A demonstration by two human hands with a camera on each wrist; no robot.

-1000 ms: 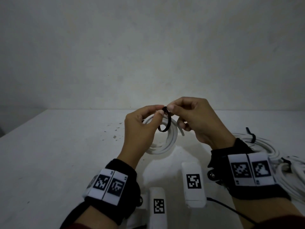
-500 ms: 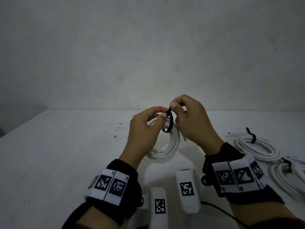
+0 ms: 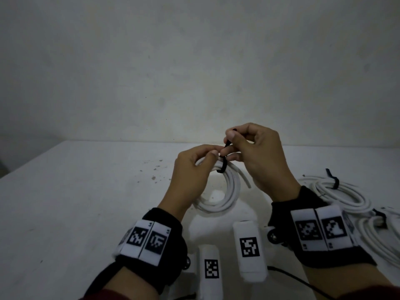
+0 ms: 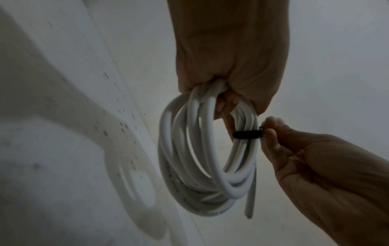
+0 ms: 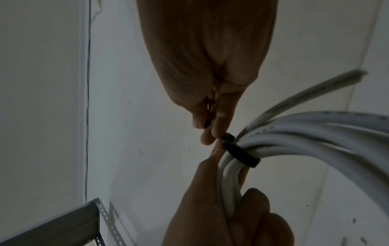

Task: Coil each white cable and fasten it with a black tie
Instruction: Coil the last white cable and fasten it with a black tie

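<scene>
A coiled white cable (image 3: 229, 191) hangs above the table (image 3: 75, 202), gripped at its top by my left hand (image 3: 194, 167). A black tie (image 3: 224, 166) is looped snugly round the bundled strands just right of that grip. My right hand (image 3: 249, 152) pinches the tie's free end between thumb and forefinger and holds it up and away from the coil. In the left wrist view the coil (image 4: 202, 159) dangles from the left fist, the black tie (image 4: 247, 134) crossing its right side. The right wrist view has the tie (image 5: 240, 154) tight round the cable (image 5: 294, 138).
Several coiled white cables (image 3: 346, 195) with black ties (image 3: 334, 182) lie on the table at the right. Two white tagged blocks (image 3: 249, 247) and a thin black wire (image 3: 303, 282) sit near the front edge. A grey perforated shelf rail (image 5: 101, 214) shows in the right wrist view.
The tie's loop has shrunk from a loose ring to a snug band round the coil. My right hand has risen, drawing the tie's tail upward.
</scene>
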